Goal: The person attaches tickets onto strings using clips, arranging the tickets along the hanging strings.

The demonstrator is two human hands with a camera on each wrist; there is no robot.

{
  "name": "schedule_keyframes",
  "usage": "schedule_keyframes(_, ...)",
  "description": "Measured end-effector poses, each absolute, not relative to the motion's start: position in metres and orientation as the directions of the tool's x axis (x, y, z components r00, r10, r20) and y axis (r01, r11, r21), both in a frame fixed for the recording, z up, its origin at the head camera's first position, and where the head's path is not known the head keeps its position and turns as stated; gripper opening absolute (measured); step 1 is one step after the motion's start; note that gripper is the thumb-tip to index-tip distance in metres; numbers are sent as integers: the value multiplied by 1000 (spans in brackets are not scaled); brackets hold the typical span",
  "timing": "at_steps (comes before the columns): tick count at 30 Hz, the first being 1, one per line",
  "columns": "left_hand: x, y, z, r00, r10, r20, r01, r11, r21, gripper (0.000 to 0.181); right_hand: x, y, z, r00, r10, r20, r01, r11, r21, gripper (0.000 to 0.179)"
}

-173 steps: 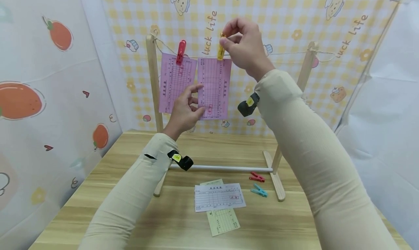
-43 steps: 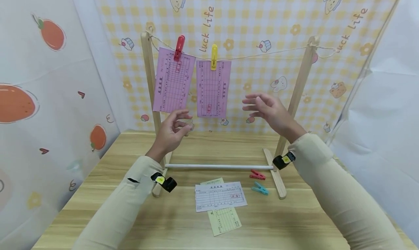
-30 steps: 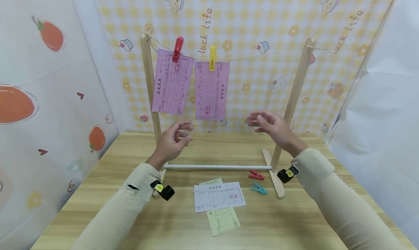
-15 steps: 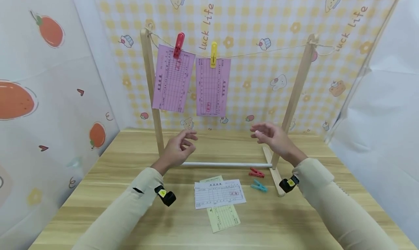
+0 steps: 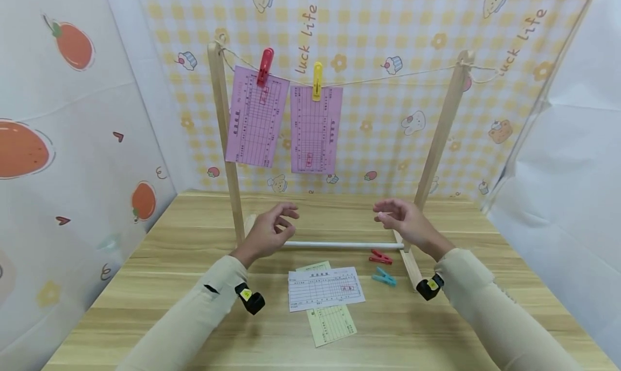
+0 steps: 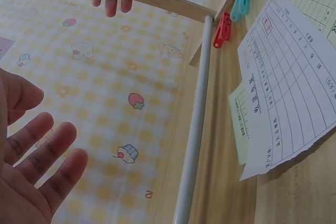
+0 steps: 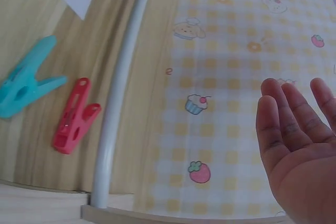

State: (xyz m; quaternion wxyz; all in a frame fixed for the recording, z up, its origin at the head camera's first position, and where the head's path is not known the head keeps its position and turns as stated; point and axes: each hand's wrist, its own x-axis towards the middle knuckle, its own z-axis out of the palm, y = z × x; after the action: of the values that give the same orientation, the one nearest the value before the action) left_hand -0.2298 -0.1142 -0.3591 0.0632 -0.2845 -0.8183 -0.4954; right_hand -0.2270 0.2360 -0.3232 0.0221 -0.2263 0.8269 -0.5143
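My left hand (image 5: 270,229) hovers over the table near the rack's white crossbar (image 5: 344,245), fingers loosely bent, nothing in it. Opposite it my right hand (image 5: 408,221) hangs in the air beside the right post, also holding nothing. Above, a red clothespin (image 5: 265,67) pins a tilted pink slip (image 5: 255,123) to the string. A yellow clothespin (image 5: 317,81) keeps a second pink slip (image 5: 315,134) there, hanging straight. On the table a white slip (image 5: 325,290) lies across a pale green slip (image 5: 333,327). Right of them lie a pink-red clothespin (image 7: 76,116) and a turquoise clothespin (image 7: 26,80).
A string (image 5: 388,78) spans two wooden posts (image 5: 443,128), sagging slightly toward the slips. The right foot (image 5: 409,263) of the rack stands close to the loose clothespins. A checked, printed cloth (image 5: 378,128) backs the wooden table (image 5: 194,220).
Earlier my right hand held the yellow clothespin at the string and my left the second pink slip. Both hands have let go and come down; the slip hangs by the clothespin.
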Motion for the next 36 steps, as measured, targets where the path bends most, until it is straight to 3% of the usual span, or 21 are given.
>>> schedule_keyframes(17,-225,-101,-393,-806,495,324,539,389,747,44,-216,245,-364,-924,-373,84,-243,402,-883,40)
schedule_keyframes(36,-220,-85,-415,-790,598,131,517,537,667,46,-207,246,-401,-954,-300,18,-173,499,-849,29)
